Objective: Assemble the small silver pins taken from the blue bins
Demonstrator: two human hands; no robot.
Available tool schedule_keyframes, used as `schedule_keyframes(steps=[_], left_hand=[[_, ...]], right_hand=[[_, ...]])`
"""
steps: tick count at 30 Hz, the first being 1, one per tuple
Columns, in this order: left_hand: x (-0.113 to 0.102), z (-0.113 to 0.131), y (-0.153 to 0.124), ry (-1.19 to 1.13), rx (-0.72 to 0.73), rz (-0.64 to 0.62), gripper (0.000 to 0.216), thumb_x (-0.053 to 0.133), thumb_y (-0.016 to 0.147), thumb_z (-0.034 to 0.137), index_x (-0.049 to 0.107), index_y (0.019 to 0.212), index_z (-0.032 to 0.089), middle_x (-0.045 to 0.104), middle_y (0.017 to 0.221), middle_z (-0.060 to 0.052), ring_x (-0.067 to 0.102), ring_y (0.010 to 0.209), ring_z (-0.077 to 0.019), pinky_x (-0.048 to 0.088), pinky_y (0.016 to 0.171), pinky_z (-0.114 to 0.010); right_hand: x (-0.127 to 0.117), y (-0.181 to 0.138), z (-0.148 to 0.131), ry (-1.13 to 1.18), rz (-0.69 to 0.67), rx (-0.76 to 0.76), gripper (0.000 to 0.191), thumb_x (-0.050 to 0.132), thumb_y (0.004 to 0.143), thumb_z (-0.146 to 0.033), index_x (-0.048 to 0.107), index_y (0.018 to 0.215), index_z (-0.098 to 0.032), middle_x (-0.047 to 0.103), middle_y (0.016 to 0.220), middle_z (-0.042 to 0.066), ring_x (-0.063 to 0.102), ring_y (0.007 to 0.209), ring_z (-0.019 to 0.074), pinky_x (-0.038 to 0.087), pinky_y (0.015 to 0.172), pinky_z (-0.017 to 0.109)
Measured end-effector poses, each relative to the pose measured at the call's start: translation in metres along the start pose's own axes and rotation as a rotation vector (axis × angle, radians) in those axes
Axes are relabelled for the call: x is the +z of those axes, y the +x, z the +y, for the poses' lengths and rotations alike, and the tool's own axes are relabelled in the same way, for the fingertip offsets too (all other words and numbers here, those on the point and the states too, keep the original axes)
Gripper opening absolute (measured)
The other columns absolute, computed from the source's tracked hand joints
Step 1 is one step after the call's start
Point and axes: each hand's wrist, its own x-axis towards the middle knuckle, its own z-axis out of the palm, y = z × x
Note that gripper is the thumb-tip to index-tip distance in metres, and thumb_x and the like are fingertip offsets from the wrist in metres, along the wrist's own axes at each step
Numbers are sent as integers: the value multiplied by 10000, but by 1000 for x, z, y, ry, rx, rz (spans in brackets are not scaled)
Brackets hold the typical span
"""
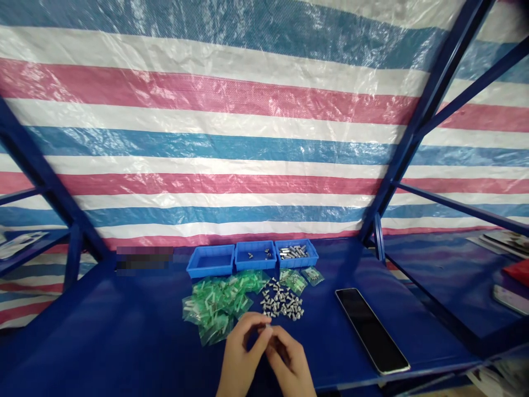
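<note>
My left hand (243, 350) and my right hand (290, 358) meet at the fingertips above the front of the blue table. Both are closed in a pinch around a tiny pale, shiny piece (268, 326), too small and covered to name. Just beyond the fingers lies a loose pile of silver screws (283, 300). To the left of it, a heap of small clear bags (221, 300) with green and whitish pieces spreads over the table. Two or so similar bags (294, 280) lie behind the screws.
Three blue trays stand in a row at the back: a left tray (211, 272), a middle tray (256, 265) with a few small metal parts, and a right tray (298, 261) with metal cylinders. A phone (372, 331) lies at right. Blue frame posts (407, 149) rise before a striped sheet.
</note>
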Motion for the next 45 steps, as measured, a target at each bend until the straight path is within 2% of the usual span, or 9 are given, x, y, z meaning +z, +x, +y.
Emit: schedule_keyframes(steps=[7,10,15,20,27,33,36,39,45], left_hand=[[-6,-17,127,304,254,109,192,574,885,252,712,1007,195,724,994,-83,682,933,-231,547,902,-401],[-7,-28,149,425,287,101,247,600,842,186,703,1065,200,711,1072,-100,637,1058,-283,472,999,-489],[-2,-36,88,571,298,-12,188,536,870,146,706,915,212,731,891,-64,664,893,-264,536,844,-430],[4,-41,29,656,282,-143,228,513,873,119,705,923,231,749,900,-47,679,863,-267,545,804,-415],[9,-48,28,671,230,-196,258,492,823,74,693,871,228,727,874,-55,673,855,-284,544,786,-424],[2,-37,25,549,172,-81,153,513,830,137,640,798,219,705,815,-44,672,770,-234,548,725,-360],[-1,-27,16,337,40,8,107,557,864,262,644,841,205,709,784,-37,688,712,-204,560,681,-311],[2,-16,2,-155,-271,86,161,703,770,353,671,771,194,716,757,-25,702,749,-202,562,712,-281],[11,4,-15,-735,-649,173,326,900,545,374,642,561,176,688,726,-5,655,736,-161,542,716,-227]], right_hand=[[-8,0,-4,-149,-3,-81,173,588,908,-268,746,933,-203,728,791,58,678,733,202,501,660,252],[-12,-3,-1,-225,-59,-118,187,561,919,-247,740,958,-209,726,818,62,682,753,206,509,675,261],[-23,-7,11,-324,43,-168,219,531,933,-263,743,912,-211,711,772,60,662,697,205,512,655,274],[-30,-1,5,-383,-83,-109,243,496,911,-158,730,951,-212,713,835,59,668,757,207,507,674,266],[-25,4,1,-391,-88,-106,248,477,900,-104,698,935,-212,702,883,60,669,829,220,500,741,279],[-25,3,11,-429,-63,-157,239,486,909,-117,693,988,-209,705,867,59,682,796,209,531,718,273],[-22,4,9,-406,40,-203,241,553,901,-144,674,1096,-215,707,877,55,688,772,197,553,709,260],[-17,5,0,-382,85,-282,276,600,893,-152,650,1153,-233,717,887,48,691,762,190,568,692,249],[-12,6,-18,-348,58,-393,189,592,908,-114,668,1016,-248,722,858,16,690,739,162,560,668,222]])
